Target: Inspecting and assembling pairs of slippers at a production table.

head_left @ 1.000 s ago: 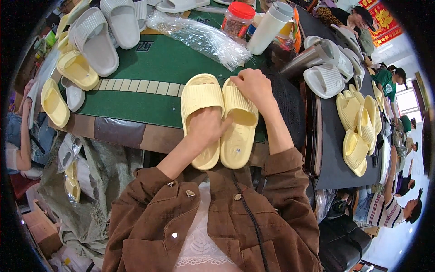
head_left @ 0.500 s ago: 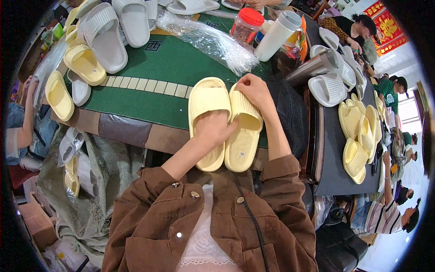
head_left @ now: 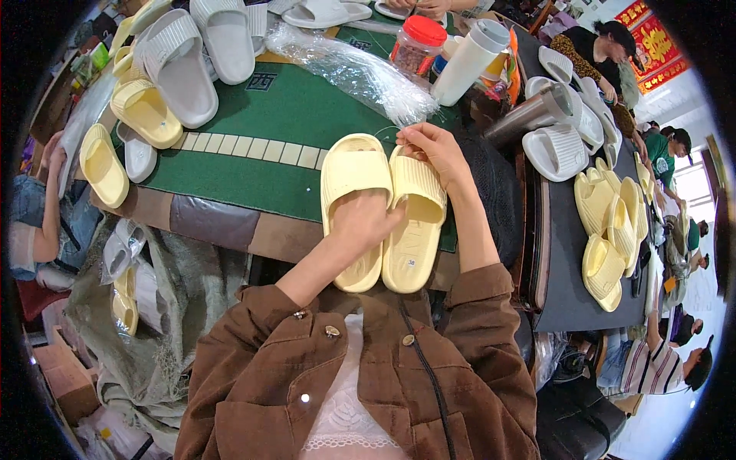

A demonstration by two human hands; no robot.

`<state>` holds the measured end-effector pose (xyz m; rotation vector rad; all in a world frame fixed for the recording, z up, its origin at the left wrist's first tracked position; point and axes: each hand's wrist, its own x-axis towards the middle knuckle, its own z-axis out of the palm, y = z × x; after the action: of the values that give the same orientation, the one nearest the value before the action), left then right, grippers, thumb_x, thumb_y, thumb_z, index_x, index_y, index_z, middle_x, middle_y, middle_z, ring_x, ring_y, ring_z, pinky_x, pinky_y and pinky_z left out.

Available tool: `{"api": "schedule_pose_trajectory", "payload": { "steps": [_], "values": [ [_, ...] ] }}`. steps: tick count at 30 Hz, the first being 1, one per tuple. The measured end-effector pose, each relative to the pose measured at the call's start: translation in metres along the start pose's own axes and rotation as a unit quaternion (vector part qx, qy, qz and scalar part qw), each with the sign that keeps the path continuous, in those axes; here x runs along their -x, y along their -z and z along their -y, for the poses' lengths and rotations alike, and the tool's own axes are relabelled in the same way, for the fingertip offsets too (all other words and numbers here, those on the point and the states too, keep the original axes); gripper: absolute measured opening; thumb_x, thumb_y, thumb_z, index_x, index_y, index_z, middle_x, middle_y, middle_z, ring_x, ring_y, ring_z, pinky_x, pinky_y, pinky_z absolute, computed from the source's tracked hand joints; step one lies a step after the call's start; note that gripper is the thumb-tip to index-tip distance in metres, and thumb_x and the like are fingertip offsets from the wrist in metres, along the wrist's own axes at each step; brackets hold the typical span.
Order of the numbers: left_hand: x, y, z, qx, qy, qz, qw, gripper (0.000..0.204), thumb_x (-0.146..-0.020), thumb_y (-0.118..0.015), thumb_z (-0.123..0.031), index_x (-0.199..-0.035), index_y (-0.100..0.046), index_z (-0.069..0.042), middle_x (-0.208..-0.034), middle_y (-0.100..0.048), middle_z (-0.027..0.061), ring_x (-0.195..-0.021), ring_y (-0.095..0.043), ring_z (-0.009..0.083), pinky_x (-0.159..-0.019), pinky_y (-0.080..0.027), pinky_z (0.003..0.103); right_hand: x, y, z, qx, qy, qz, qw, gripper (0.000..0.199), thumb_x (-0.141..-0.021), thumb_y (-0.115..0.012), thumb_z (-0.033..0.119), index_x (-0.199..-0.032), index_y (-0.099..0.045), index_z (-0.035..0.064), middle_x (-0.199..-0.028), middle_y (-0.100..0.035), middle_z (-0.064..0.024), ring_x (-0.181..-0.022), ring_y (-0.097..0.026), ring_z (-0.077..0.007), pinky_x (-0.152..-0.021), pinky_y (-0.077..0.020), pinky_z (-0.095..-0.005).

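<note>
A pair of pale yellow slide sandals stands side by side, toes away from me, at the near edge of the green table. My left hand [head_left: 360, 221] reaches under the strap of the left slide [head_left: 357, 165], its fingers hidden inside; the thumb presses against the right slide [head_left: 412, 245], so it grips the pair. At the right slide's toe my right hand [head_left: 434, 149] pinches a thin clear plastic strand [head_left: 386, 129], which loops above the two toes. Behind them lies a bundle of clear plastic strands [head_left: 353, 65].
Grey slides [head_left: 180, 84] and yellow slides [head_left: 146, 111] crowd the table's left. A red-lidded jar [head_left: 418, 47], a white tumbler [head_left: 469, 65] and a steel cup [head_left: 529, 115] stand at the back right. More yellow slides [head_left: 602, 272] lie on the dark right-hand table. Other people sit around.
My right hand has lifted slightly off the right slide's toe, pulling the strand, which now shows as a loop. My left hand keeps its place in the left slide.
</note>
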<state>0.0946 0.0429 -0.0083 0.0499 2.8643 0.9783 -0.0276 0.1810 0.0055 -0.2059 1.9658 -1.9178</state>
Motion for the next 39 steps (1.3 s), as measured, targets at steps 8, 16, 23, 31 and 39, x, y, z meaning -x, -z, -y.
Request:
{"api": "schedule_pose_trajectory", "payload": {
  "steps": [8, 16, 23, 31, 39],
  "values": [
    [0.001, -0.004, 0.002, -0.010, -0.012, -0.038, 0.999, 0.050, -0.086, -0.053, -0.043, -0.096, -0.058, 0.006, -0.091, -0.061, 0.0265, -0.077, -0.063, 0.0386, -0.067, -0.052, 0.045, -0.013, -0.011, 0.002, 0.270, 0.103, -0.046, 0.956, 0.024, -0.083, -0.061, 0.022, -0.092, -0.067, 0.0006, -0.087, -0.066, -0.0050, -0.071, -0.058, -0.0114, -0.067, -0.0459, -0.0238],
    [0.000, -0.004, 0.004, -0.020, -0.015, -0.021, 0.999, 0.048, -0.085, -0.055, -0.042, -0.095, -0.058, 0.006, -0.087, -0.063, 0.0242, -0.074, -0.064, 0.0380, -0.064, -0.053, 0.045, -0.025, -0.017, 0.004, 0.339, 0.123, 0.037, 0.932, 0.023, -0.079, -0.060, 0.020, -0.087, -0.067, -0.0004, -0.076, -0.067, -0.0117, -0.069, -0.063, -0.0177, -0.067, -0.0489, -0.0310],
    [-0.001, -0.005, 0.002, -0.013, -0.041, -0.048, 0.998, 0.051, -0.084, -0.054, -0.042, -0.096, -0.057, 0.007, -0.086, -0.062, 0.0255, -0.075, -0.063, 0.0378, -0.065, -0.052, 0.044, -0.021, -0.012, 0.001, 0.282, 0.151, 0.008, 0.947, 0.017, -0.080, -0.061, 0.012, -0.089, -0.067, -0.0016, -0.075, -0.067, -0.0098, -0.068, -0.064, -0.0142, -0.064, -0.0492, -0.0281],
    [0.002, 0.003, 0.003, 0.016, -0.037, 0.004, 0.999, 0.054, -0.083, -0.056, -0.043, -0.099, -0.054, 0.009, -0.088, -0.060, 0.0280, -0.077, -0.061, 0.0407, -0.067, -0.051, 0.046, -0.006, -0.024, -0.002, 0.209, 0.167, -0.057, 0.962, 0.016, -0.083, -0.059, 0.004, -0.097, -0.066, 0.0002, -0.080, -0.066, -0.0053, -0.071, -0.063, -0.0101, -0.064, -0.0479, -0.0233],
    [0.045, 0.036, 0.002, -0.058, -0.280, -0.199, 0.938, 0.038, -0.082, -0.063, -0.022, -0.110, -0.055, 0.002, -0.102, -0.060, 0.0165, -0.088, -0.061, 0.0314, -0.073, -0.050, 0.041, -0.011, -0.016, -0.008, 0.142, 0.227, -0.142, 0.953, 0.015, -0.084, -0.058, 0.002, -0.097, -0.065, -0.0019, -0.085, -0.066, -0.0068, -0.075, -0.064, -0.0110, -0.069, -0.0489, -0.0236]
  ]
}}
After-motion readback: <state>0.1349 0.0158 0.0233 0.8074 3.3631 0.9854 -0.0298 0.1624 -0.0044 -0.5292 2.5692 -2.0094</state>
